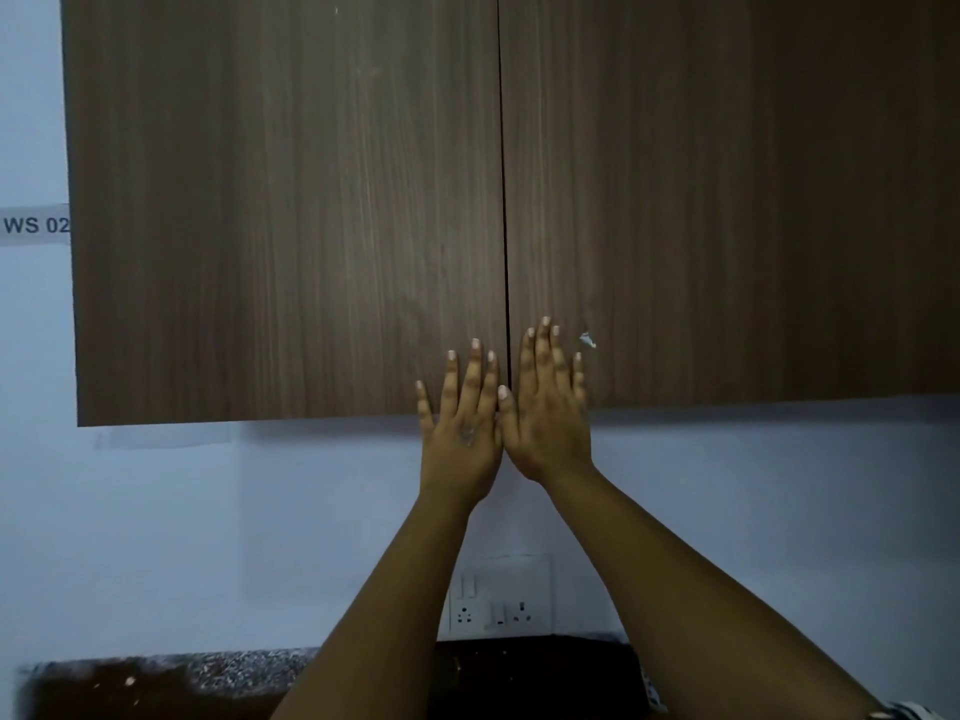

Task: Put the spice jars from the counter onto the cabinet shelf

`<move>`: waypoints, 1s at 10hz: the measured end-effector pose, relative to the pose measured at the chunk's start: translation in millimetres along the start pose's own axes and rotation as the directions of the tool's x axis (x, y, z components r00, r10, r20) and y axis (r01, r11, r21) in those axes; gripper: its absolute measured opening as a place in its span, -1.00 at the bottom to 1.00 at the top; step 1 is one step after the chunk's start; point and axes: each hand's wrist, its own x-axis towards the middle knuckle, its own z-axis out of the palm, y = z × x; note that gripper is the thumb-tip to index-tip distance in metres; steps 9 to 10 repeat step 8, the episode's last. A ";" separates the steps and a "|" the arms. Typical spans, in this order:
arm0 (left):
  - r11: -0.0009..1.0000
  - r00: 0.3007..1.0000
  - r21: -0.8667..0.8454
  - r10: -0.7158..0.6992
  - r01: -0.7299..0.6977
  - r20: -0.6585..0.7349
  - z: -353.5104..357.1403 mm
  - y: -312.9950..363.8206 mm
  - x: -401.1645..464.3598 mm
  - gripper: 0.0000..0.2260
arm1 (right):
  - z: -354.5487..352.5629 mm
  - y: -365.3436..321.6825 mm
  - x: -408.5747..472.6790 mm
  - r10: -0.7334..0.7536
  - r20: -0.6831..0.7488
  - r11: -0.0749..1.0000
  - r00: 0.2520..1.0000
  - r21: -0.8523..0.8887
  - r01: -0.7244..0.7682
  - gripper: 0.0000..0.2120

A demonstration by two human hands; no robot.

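A dark wood wall cabinet fills the upper view, with its left door [285, 210] and right door [727, 200] both closed. My left hand [462, 423] lies flat with fingers spread on the lower corner of the left door. Beside it, my right hand [550, 407] lies flat on the lower corner of the right door. Both hands hold nothing and touch each other at the seam between the doors. No spice jars are in view, and the shelf is hidden behind the doors.
A white socket and switch plate [501, 597] sits on the pale wall below the cabinet. A speckled granite counter [234, 672] runs along the bottom edge. A label reading "WS 02" [35, 225] is stuck on the wall at left.
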 end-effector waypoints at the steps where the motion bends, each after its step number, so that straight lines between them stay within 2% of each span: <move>1: 0.999 0.999 -0.045 0.024 -0.025 -0.035 3.5 0.2 1.2 -0.45 | -0.6 -0.5 12.3 -0.039 -0.019 0.999 0.999 -0.002 0.039 -0.36; 2: 0.997 0.998 -0.049 0.049 -0.052 -0.048 4.4 -1.3 1.5 -0.46 | -5.6 2.5 30.4 -0.128 -0.015 0.992 0.992 -0.020 0.128 -0.35; 3: 0.998 0.999 -0.054 0.035 -0.035 -0.009 0.5 -0.1 1.1 -0.46 | -7.7 1.7 30.8 -0.121 -0.011 0.993 0.993 -0.009 0.121 -0.35; 5: 0.995 0.993 -0.052 0.087 -0.083 0.077 -19.5 -5.7 -2.2 -0.47 | -8.8 -4.0 1.6 -0.002 0.075 1.000 0.997 -0.023 0.004 -0.35; 6: 0.987 0.980 -0.106 0.135 -0.120 0.149 -33.9 -13.1 -4.9 -0.48 | -15.8 -2.2 -17.0 0.003 0.183 0.999 0.983 -0.046 0.006 -0.29; 8: 0.983 0.991 -0.182 0.059 -0.037 0.121 -74.6 -8.7 -20.3 -0.42 | -49.2 -12.1 -27.2 0.039 0.261 0.999 0.964 0.000 -0.040 -0.21; 10: 0.983 0.991 -0.182 0.059 -0.037 0.121 -74.6 -8.7 -20.3 -0.42 | -49.2 -12.1 -27.2 0.039 0.261 0.999 0.964 0.000 -0.040 -0.21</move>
